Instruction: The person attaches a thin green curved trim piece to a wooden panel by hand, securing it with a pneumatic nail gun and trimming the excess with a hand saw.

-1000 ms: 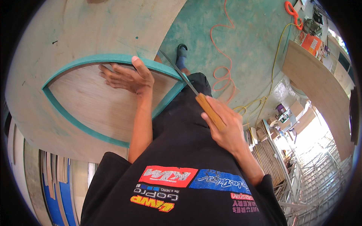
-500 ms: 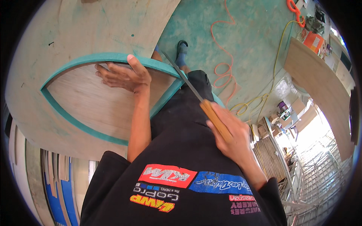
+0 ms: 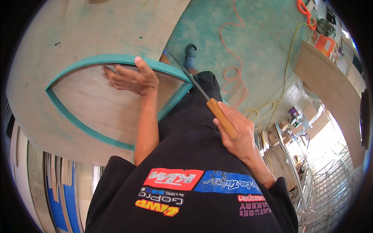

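A teal eye-shaped frame with curved sides lies on a pale wooden board in front of me at left. My left hand is inside it, palm to the far side's inner face, its thumb over the top edge and its fingers stretched to the left. My right hand is closed round the wooden handle of a long, narrow file. The grey blade slants away to the left across the frame's right-hand corner, apparently touching it. Fine detail on the blade is too small to make out.
An orange hose and a yellow cord lie on the green-stained floor. At right stands a curved wooden panel, with tools and an orange box beyond. Boards are stacked at lower left. A sandalled foot shows past the board.
The file has slid a little forward and away over the frame's corner, my right hand with it. My left hand keeps its place on the frame. The whole view has shifted slightly.
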`<control>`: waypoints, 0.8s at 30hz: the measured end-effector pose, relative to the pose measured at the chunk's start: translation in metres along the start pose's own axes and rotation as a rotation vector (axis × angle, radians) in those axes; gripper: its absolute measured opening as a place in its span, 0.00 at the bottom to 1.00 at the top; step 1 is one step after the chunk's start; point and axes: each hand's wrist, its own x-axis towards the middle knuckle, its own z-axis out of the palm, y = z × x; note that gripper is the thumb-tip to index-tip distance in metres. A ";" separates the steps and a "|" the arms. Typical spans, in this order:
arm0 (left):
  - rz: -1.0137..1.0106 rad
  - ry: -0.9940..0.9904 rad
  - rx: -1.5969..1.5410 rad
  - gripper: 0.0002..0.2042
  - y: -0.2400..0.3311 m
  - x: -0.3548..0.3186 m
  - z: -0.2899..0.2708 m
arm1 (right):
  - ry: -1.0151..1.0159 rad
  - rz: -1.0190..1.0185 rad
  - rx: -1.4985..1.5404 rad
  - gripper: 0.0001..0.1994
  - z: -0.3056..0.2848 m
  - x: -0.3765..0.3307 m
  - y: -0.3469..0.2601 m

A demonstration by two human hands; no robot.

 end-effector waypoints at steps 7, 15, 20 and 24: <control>-0.004 0.027 -0.029 0.40 0.002 -0.002 0.001 | -0.029 -0.031 0.000 0.23 -0.025 -0.013 -0.014; -0.027 0.027 -0.012 0.39 0.003 -0.002 0.002 | 0.022 -0.082 0.026 0.23 0.010 0.007 0.016; 0.014 0.046 -0.029 0.40 0.006 -0.002 -0.001 | 0.018 -0.091 0.036 0.22 -0.006 -0.014 0.017; -0.004 0.035 0.007 0.41 0.002 -0.002 0.001 | 0.044 -0.108 0.073 0.22 0.029 0.021 0.033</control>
